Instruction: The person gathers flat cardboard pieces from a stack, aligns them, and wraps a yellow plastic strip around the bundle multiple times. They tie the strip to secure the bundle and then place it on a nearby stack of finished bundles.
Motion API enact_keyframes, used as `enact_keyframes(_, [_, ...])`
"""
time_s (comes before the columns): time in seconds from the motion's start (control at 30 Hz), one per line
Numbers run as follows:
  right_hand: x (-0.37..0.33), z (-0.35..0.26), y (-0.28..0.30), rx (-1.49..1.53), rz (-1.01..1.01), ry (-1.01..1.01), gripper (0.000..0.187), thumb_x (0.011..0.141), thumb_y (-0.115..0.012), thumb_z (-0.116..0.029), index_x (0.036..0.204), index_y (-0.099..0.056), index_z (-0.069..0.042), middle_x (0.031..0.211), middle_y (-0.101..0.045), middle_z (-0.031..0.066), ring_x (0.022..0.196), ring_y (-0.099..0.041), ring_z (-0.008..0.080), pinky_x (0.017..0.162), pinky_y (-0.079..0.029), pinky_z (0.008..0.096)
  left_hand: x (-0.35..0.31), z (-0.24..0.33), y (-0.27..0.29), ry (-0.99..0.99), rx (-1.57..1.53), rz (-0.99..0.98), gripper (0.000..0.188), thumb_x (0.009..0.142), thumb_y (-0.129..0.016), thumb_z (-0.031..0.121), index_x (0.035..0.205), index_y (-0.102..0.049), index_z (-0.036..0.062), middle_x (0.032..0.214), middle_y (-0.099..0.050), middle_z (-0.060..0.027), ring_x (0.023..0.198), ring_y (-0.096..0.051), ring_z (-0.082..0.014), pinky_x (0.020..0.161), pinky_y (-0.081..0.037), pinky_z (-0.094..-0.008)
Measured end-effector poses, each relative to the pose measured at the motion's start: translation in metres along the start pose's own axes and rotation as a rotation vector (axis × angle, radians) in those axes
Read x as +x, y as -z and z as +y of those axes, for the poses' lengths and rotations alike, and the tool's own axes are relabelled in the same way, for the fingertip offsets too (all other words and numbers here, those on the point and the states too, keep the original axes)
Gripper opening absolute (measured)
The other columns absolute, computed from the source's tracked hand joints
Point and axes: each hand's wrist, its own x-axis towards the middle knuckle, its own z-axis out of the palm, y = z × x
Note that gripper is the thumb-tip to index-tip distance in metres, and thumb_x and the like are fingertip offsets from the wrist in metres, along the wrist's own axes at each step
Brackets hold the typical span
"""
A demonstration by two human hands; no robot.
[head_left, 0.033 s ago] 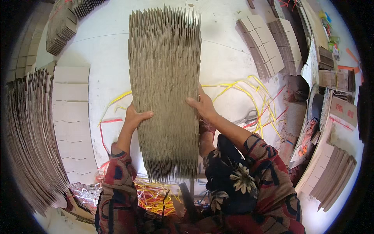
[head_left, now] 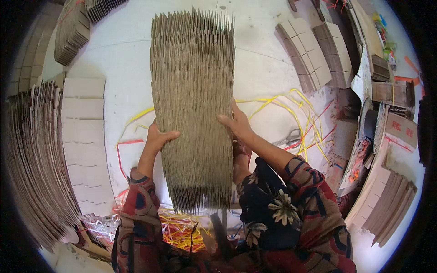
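A long stack of brown cardboard sheets [head_left: 193, 91] stands in front of me, its many thin edges facing up and its far and near ends ragged. My left hand [head_left: 158, 139] grips the stack's left side, thumb laid over the edges and fingers hidden round the side. From the right, my right hand [head_left: 237, 123] clasps the opposite side a little farther up, its thumb also on top. The stack is squeezed between both hands. Yellow strapping [head_left: 273, 101] and red strapping [head_left: 119, 159] lie on the floor around it.
Grey-handled scissors [head_left: 292, 136] lie on the white floor [head_left: 123, 54] to the right. Cardboard stacks [head_left: 84, 145] line the left, with others [head_left: 305, 52] at the far right. Near me is a tangled heap of coloured strapping [head_left: 182, 230]. Flat cartons [head_left: 400, 129] lean along the right edge.
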Motion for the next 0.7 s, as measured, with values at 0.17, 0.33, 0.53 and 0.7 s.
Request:
enact_keyframes(0.17, [0.004, 0.004, 0.018, -0.015, -0.068, -0.066, 0.092, 0.08, -0.063, -0.038, 0.14, -0.012, 0.008, 0.126, -0.049, 0.0248, 0.115, -0.05, 0.0299, 0.097, -0.037, 0.0311, -0.001, 0.012, -0.004, 0.057, -0.043, -0.005, 0.075, 0.059, -0.079, 0.016, 0.123, -0.044, -0.004, 0.107, -0.059, -0.0125, 0.096, -0.059, -0.0225, 0.083, -0.048, -0.0332])
enact_keyframes(0.33, [0.03, -0.038, 0.032, -0.469, 0.236, 0.151, 0.092, 0.079, -0.061, -0.046, 0.139, -0.016, 0.007, 0.139, -0.03, 0.029, 0.129, -0.033, 0.0373, 0.105, -0.027, 0.0396, 0.001, -0.007, 0.004, 0.0, -0.091, 0.002, 0.077, 0.058, -0.08, 0.018, 0.123, -0.044, -0.0034, 0.108, -0.059, -0.0121, 0.097, -0.058, -0.0223, 0.084, -0.048, -0.0336])
enact_keyframes(0.53, [0.113, -0.106, 0.025, -0.875, -0.078, 0.541, 0.056, 0.079, -0.062, -0.031, 0.123, -0.044, -0.001, 0.126, -0.043, 0.0207, 0.118, -0.042, 0.0327, 0.097, -0.033, 0.0452, -0.003, -0.003, 0.008, 0.033, -0.034, 0.02, 0.085, 0.057, -0.082, 0.021, 0.127, -0.04, -0.0033, 0.114, -0.057, -0.0143, 0.102, -0.057, -0.0236, 0.09, -0.045, -0.0348])
enact_keyframes(0.7, [0.093, -0.086, -0.012, -1.095, -0.263, 0.852, 0.05, 0.077, -0.064, -0.034, 0.116, -0.05, -0.005, 0.125, -0.043, 0.0174, 0.118, -0.04, 0.0308, 0.099, -0.029, 0.0504, -0.016, 0.032, -0.015, -0.029, 0.224, 0.292, 0.117, 0.052, -0.085, 0.024, 0.14, -0.015, -0.0028, 0.131, -0.043, -0.0234, 0.119, -0.046, -0.0315, 0.099, -0.037, -0.0392])
